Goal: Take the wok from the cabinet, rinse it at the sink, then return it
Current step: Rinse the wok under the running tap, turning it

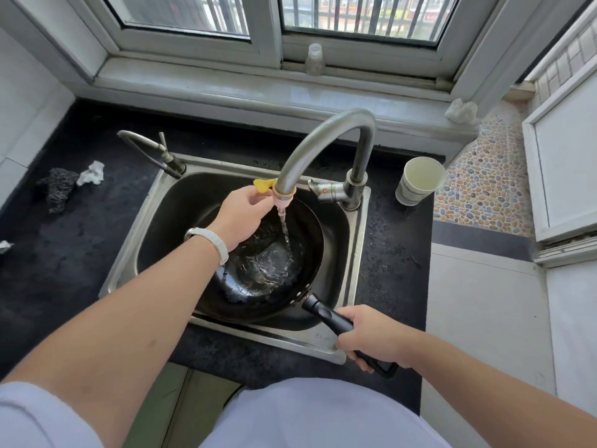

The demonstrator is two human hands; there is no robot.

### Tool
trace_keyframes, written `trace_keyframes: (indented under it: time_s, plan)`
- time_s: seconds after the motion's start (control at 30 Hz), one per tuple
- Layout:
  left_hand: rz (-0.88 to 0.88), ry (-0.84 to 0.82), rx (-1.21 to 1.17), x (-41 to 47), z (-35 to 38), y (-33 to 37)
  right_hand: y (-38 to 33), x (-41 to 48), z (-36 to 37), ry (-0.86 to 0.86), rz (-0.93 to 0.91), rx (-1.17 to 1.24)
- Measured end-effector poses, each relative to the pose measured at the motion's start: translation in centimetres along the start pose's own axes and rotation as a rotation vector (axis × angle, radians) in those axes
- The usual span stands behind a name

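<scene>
Black countertop (64,253) surrounds a steel sink (274,337) set below a window. Nearest to you, your right arm reaches in from the lower right, and your right hand (371,334) sits over the sink's front corner. Its fingers are wrapped fully round the black handle (326,315), thumb on top, with the handle's looped end protruding behind the palm. The handle runs up and left to the wok (310,253), which rests inside the sink basin, open side up, with a shallow pool of water in its bottom. Your left arm extends from the lower left across the wok, a pale watch band (213,242) at the wrist. Your left hand (242,215) is raised above the wok, fingers drawn together, with the tips pinching the yellow tab (263,184) beside the pink nozzle (284,197). A water stream (284,227) falls from the nozzle into the wok. The curved faucet (323,137) rises from the sink's right rear corner. A paper cup (420,182) stands on the countertop right of it. A dark scourer (58,189) and a crumpled tissue (93,173) lie at far left. A plastic bottle (315,59) stands on the window frame.
</scene>
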State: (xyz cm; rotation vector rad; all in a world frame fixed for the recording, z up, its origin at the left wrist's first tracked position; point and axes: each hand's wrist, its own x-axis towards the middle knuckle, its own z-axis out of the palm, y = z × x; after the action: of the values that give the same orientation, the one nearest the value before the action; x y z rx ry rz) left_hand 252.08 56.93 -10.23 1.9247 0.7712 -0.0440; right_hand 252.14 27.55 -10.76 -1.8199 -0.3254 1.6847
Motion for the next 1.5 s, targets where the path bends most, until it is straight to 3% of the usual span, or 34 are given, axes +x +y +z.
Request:
trace_keyframes:
  time_s: [0.27,0.5,0.8,0.9,1.07,1.2,1.5]
  plan:
    - [-0.096,0.078,-0.173,-9.2,0.1,-4.3,-0.8,-0.7,1.1,0.052,-0.051,-0.060]
    - [-0.113,0.004,-0.299,-15.2,3.3,-4.6,-1.8,-1.4,1.9,0.087,-0.109,-0.063]
    - [-0.262,-0.052,-0.430,-17.7,7.4,-4.9,-3.2,-2.5,2.8,0.112,-0.171,0.008]
    - [-0.366,-0.130,-0.678,-17.4,7.9,-4.3,-3.4,-2.7,3.0,0.116,-0.194,0.019]
    - [-0.367,-0.173,-1.213,-16.2,8.5,-3.4,-3.4,-2.8,3.5,0.123,-0.216,0.036]
    - [-0.386,-0.157,-1.431,-16.0,8.9,-2.6,-3.3,-2.7,4.0,0.131,-0.235,0.047]
    - [-0.351,-0.162,-1.318,-15.8,9.0,-2.5,-2.7,-2.6,3.6,0.103,-0.226,0.012]
